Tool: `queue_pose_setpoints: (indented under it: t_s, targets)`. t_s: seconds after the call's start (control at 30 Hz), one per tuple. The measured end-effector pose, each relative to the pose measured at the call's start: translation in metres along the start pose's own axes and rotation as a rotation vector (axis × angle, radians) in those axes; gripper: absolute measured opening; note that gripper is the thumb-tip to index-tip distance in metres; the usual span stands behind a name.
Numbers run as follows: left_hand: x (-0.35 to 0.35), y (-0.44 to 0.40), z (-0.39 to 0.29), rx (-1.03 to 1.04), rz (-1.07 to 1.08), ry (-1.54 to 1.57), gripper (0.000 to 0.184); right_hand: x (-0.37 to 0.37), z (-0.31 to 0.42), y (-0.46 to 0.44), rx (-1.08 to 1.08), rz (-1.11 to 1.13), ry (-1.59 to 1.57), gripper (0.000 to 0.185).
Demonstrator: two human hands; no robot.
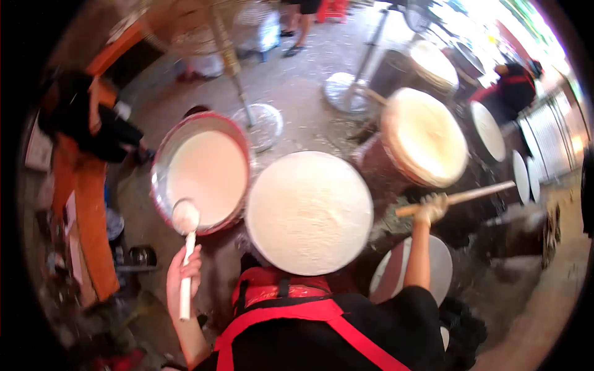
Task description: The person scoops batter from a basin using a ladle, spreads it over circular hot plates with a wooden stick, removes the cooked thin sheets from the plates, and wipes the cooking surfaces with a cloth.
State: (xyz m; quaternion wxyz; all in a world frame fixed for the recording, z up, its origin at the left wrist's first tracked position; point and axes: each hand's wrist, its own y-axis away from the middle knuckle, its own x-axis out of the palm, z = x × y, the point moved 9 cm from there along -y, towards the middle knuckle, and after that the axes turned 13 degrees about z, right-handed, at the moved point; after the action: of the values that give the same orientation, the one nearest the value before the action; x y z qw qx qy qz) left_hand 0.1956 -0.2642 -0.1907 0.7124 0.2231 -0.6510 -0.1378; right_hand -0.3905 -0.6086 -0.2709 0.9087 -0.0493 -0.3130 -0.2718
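Observation:
My left hand is closed around the white handle of a ladle, whose bowl is over the near edge of the pale batter in a red-rimmed tub. My right hand grips a long wooden stick, held roughly level at the right. Between my hands, straight ahead, lies a round white surface covered with a thin pale layer. Neither hand touches it. Beyond my right hand stands a second round top, pale and domed.
Other people are at the left, far back and right. Fan stands rise from round bases. White discs lean at the right. Another round disc sits below my right forearm. An orange ledge runs along the left.

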Motion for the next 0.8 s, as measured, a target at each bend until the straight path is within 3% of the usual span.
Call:
queue_pose_setpoints:
  t_s: [0.03,0.07,0.13,0.17,0.2,0.23,0.27,0.3,0.33,0.37,0.47,0.53,0.57,0.6,0.63,0.67,0.7,0.73,0.77,0.8]
  targets:
    - [-0.011,-0.002,-0.026,0.005,-0.005,-0.044,0.033,0.005,-0.014,0.025,0.097,0.118,0.041,0.02]
    - [-0.022,-0.009,-0.064,0.088,-0.031,-0.268,0.032,0.032,-0.008,0.084,0.164,0.068,0.433,0.025]
    - [-0.049,-0.027,-0.156,0.335,-0.341,-1.038,0.022,0.082,-0.028,0.191,0.25,0.334,0.535,0.033]
    - [-0.066,-0.052,-0.195,0.364,-0.296,-1.297,0.024,0.079,-0.063,0.233,0.447,0.355,0.572,0.039]
    - [-0.06,-0.071,-0.229,0.502,-0.429,-1.692,0.033,0.076,-0.095,0.276,0.643,0.366,0.609,0.046]
    - [-0.042,-0.089,-0.251,0.893,-0.417,-2.41,0.034,0.082,-0.129,0.318,0.726,0.538,0.577,0.045]
    - [-0.073,-0.127,-0.287,0.738,-0.382,-2.533,0.049,0.092,-0.161,0.357,0.807,0.709,0.546,0.044]
    - [-0.08,-0.156,-0.295,0.521,-0.255,-2.839,0.045,0.121,-0.179,0.389,0.701,0.882,0.758,0.045]
    - [-0.091,-0.186,-0.299,0.334,0.112,-2.986,0.042,0.157,-0.198,0.426,0.578,1.042,0.962,0.047]
    - [-0.09,-0.199,-0.296,0.117,0.28,-3.143,0.039,0.203,-0.212,0.457,0.446,1.187,1.072,0.05]
    - [-0.051,-0.212,-0.334,0.288,0.312,-3.119,0.039,0.312,-0.279,0.514,-0.093,1.499,1.284,0.057]
    - [-0.077,-0.23,-0.365,0.258,-0.245,-2.793,0.039,0.335,-0.342,0.535,-0.317,1.538,1.352,0.06]
    - [-0.106,-0.237,-0.381,0.242,-0.485,-2.602,0.038,0.336,-0.388,0.535,-0.101,1.554,1.533,0.06]
    - [-0.166,-0.262,-0.386,0.592,-0.465,-2.338,0.03,0.326,-0.426,0.533,0.118,1.552,1.706,0.06]
    - [-0.208,-0.279,-0.374,0.192,-0.7,-2.2,0.039,0.31,-0.456,0.533,0.008,1.573,1.748,0.058]
    - [-0.178,-0.257,-0.341,-0.29,-0.614,-1.942,0.052,0.3,-0.462,0.536,0.106,1.588,1.82,0.059]
    - [-0.138,-0.244,-0.31,-0.401,-0.464,-1.854,0.046,0.285,-0.46,0.539,0.204,1.592,1.89,0.06]
    - [-0.186,-0.275,-0.279,-0.321,-0.271,-1.087,0.039,0.271,-0.454,0.54,0.292,1.58,1.958,0.061]
    - [-0.21,-0.309,-0.249,-0.239,-0.068,-0.322,0.035,0.272,-0.434,0.545,0.055,1.558,1.787,0.065]
    - [-0.19,-0.301,-0.237,-0.247,-0.127,-0.228,0.029,0.266,-0.404,0.551,-0.174,1.518,1.611,0.069]
